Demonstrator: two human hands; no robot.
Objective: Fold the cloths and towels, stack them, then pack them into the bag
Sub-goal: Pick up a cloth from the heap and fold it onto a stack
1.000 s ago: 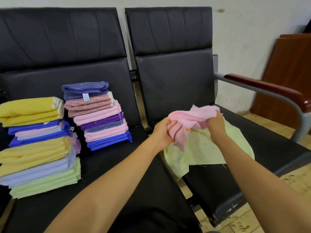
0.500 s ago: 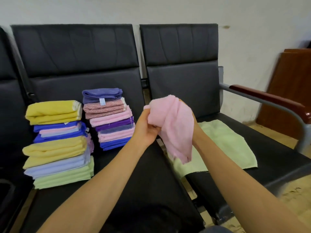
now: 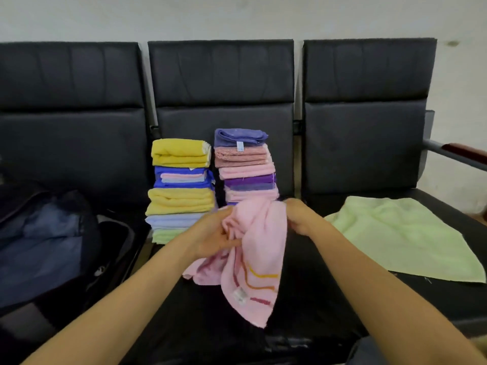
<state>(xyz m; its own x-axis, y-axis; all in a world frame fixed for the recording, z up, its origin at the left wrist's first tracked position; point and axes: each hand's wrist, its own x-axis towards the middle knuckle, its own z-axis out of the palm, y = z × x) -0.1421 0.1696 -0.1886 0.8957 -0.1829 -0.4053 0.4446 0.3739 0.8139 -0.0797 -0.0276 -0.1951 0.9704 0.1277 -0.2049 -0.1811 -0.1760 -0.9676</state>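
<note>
hands meet at the centre of the frame, both on one pink towel (image 3: pixel 259 248). i see my left hand (image 3: pixel 213 237) with its fingers curled and pinched into a bunched fold along the towel's upper left edge, and my right hand (image 3: pixel 303 219) closed on the upper right corner. the towel hangs between them above the black seat (image 3: pixel 311 280) of the middle chair, its lower part draping down toward the bottom centre. it shows curved stripes in yellow, orange and dark red near the hanging end, with a small white label (image 3: pixel 239 295) beside them.

behind the hands, at mid-frame, two stacks of folded cloths stand side by side against the middle chair back. the left stack (image 3: pixel 181 180) runs yellow, blue with pink, yellow, pale lavender, and light green at the bottom. the right stack (image 3: pixel 245 167) has a purple-blue towel on top, then patterned dusty pink, pink, purple and more pink; its base is hidden by the held towel.

to the right of the frame, a light green cloth (image 3: pixel 405 238) lies spread flat and unfolded on the right-hand chair seat, well apart from the stacks. at the left edge a dark bag (image 3: pixel 52 241) sits open on the left chair, with blue lining showing inside. a chair armrest (image 3: pixel 463 154) shows at the far right edge.
</note>
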